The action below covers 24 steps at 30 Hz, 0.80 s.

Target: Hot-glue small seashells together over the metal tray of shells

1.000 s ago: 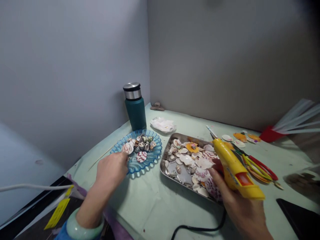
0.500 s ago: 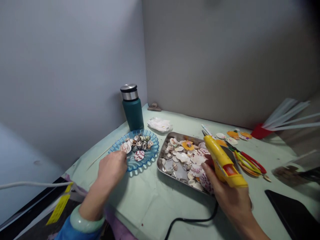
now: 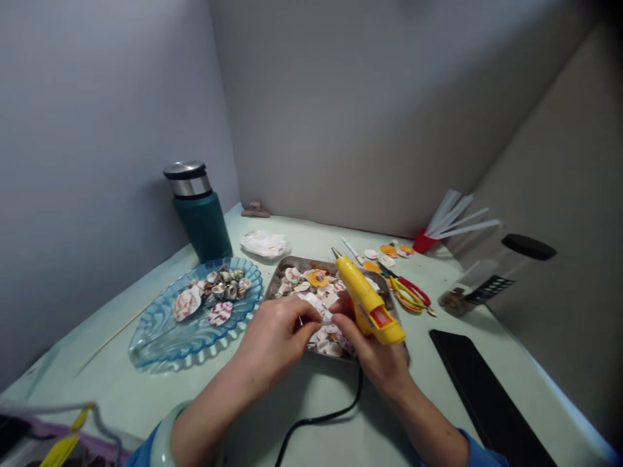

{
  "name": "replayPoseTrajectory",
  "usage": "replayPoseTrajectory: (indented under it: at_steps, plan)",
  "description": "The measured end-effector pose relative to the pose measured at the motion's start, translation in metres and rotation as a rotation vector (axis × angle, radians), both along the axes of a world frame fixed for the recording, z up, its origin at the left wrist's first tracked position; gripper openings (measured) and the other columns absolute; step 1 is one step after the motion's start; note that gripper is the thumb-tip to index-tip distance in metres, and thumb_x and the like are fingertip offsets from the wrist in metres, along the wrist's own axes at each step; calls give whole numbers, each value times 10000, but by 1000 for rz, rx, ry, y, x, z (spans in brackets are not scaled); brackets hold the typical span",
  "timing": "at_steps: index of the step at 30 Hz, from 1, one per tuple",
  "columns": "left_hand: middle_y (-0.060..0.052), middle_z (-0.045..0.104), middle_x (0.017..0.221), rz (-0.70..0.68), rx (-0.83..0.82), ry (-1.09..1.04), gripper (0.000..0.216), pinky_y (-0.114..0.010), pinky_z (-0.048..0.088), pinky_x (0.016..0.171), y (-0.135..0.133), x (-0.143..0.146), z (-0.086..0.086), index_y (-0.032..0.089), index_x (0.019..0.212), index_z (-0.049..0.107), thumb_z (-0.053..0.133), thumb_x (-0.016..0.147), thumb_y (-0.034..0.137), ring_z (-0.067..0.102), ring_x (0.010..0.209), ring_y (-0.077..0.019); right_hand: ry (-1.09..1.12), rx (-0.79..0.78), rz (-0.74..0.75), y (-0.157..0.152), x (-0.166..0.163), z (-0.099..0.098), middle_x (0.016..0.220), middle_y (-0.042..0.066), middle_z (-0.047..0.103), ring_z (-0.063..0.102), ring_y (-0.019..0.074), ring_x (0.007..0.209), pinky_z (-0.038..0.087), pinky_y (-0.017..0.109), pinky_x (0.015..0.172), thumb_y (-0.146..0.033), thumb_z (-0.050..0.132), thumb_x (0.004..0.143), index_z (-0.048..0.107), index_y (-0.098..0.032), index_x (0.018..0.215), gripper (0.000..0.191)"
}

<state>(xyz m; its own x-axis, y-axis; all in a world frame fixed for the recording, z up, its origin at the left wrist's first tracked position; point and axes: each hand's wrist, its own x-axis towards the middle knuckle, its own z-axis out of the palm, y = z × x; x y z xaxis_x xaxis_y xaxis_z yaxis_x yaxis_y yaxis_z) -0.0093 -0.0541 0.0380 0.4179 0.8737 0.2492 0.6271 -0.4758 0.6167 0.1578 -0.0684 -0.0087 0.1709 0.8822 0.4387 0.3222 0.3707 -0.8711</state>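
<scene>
My right hand point(image 3: 377, 357) is wrapped round a yellow hot glue gun point(image 3: 363, 292), its metal nozzle pointing up and away from me. The thumb and index finger of that hand reach out toward my left hand point(image 3: 280, 331). The fingers of my left hand are pinched together; whatever is between them is too small to make out. Both hands hover over the front of a metal tray point(image 3: 280, 269) filled with seashells point(image 3: 311, 301), hiding part of it. To the left, a blue scalloped plate point(image 3: 156, 344) holds small snail shells and a few fan-shaped shells point(image 3: 186, 303).
A teal bottle point(image 3: 202, 220) stands behind the plate. A white packet point(image 3: 265, 244) lies behind the tray. To the right are pliers point(image 3: 411, 292), a red cup point(image 3: 424, 241) of glue sticks, a clear jar point(image 3: 487, 279) and a black slab point(image 3: 487, 395). A black cord point(image 3: 321, 418) runs toward me.
My left hand has moved right, from the edge of the blue plate to above the tray, close to my right hand. The view has turned to the right. The glue gun stays in my right hand.
</scene>
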Motion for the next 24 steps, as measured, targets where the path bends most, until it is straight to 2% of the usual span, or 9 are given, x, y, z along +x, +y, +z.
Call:
replayPoseTrajectory:
  at_steps: [3,5,10,13,17,22,24]
  plan:
    - [-18,699,767,-37,-37,-40,114,-256,417,610,13,9,1,206,763,704,592,785,199,594,682,-155,42,-23,13,1,0,-1,847,28,697,658,212,842,523,338,808,-296,657,767,643,-215,862,125]
    - [-16,684,741,-19,-128,-98,106,-250,413,574,20,10,-2,199,769,704,602,775,223,573,644,-148,81,-48,12,2,-1,0,846,29,695,660,203,819,532,321,779,-285,664,765,646,-206,850,117]
    - [-8,632,724,-20,-585,-407,183,-249,450,529,30,9,-14,160,834,670,659,723,305,538,580,-127,222,-123,-54,6,-3,4,779,20,689,663,174,676,557,297,642,-267,641,781,617,-191,916,157]
    - [0,622,745,-65,-731,-560,218,-249,457,567,32,8,-21,158,844,645,708,689,298,548,594,-115,364,-168,-50,6,-4,8,741,-6,683,653,159,636,556,293,637,-244,667,751,602,-202,945,209]
    - [9,600,770,-70,-769,-736,254,-245,463,599,31,7,-27,186,898,618,733,687,269,570,651,-121,366,-196,7,5,-4,11,798,5,704,675,182,766,550,314,748,-223,688,725,647,-207,878,160]
    - [-20,619,882,-30,-728,-824,302,-245,472,652,30,7,-30,206,957,629,751,685,252,581,760,-142,265,-227,56,3,-1,5,892,13,714,669,189,873,519,336,855,-243,662,770,678,-218,867,101]
    - [-21,633,868,-47,-741,-852,302,-234,465,659,31,8,-33,202,953,636,758,682,252,583,761,-139,226,-227,66,1,0,3,905,16,711,665,191,884,513,345,864,-263,659,784,681,-223,900,126]
